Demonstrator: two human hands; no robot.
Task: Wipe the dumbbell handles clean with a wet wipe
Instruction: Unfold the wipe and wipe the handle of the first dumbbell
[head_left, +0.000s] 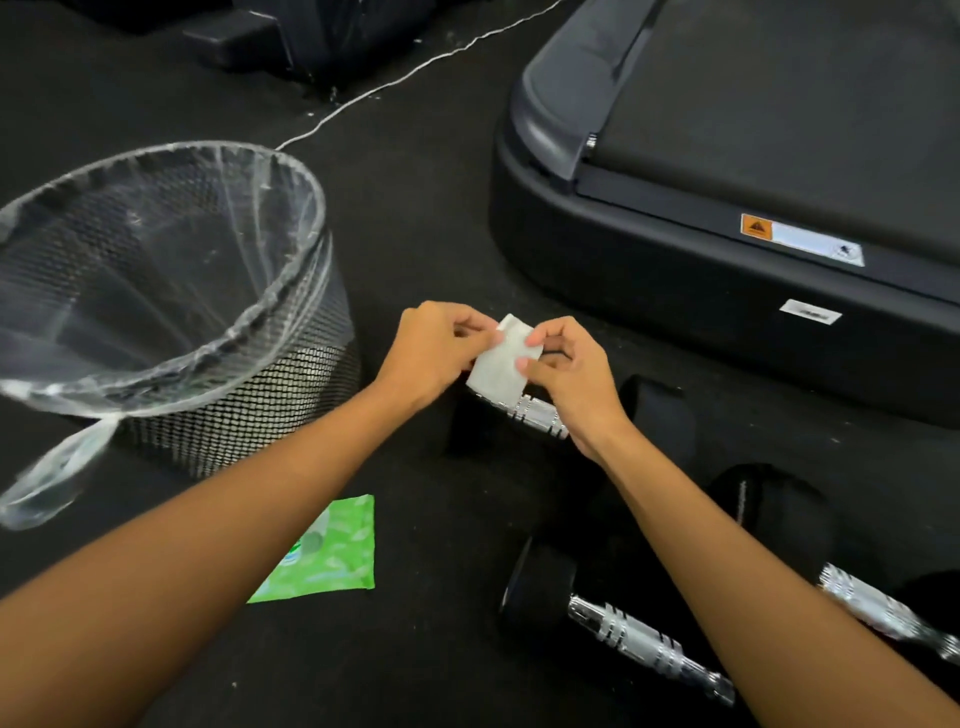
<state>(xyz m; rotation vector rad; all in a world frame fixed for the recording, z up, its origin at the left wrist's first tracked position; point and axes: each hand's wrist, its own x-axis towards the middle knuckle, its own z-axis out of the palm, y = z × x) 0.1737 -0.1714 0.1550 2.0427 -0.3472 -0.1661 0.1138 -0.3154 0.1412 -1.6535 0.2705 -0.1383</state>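
A folded white wet wipe (500, 366) is held up between both hands. My left hand (434, 349) pinches its left top edge, and my right hand (569, 375) pinches its right side with thumb and fingers. Just below the wipe lies a black dumbbell with a chrome knurled handle (540, 415), partly hidden by my right hand. Two more dumbbells lie nearer: one with its chrome handle (644, 642) at the bottom centre-right, another with its handle (883, 610) at the far right, cut by the frame edge.
A black mesh waste bin (291, 395) lined with a clear bag stands at the left. A green wet-wipe pack (332, 551) lies on the black floor beneath my left forearm. A treadmill base (675, 270) fills the upper right. A white cable (395, 83) runs across the floor behind.
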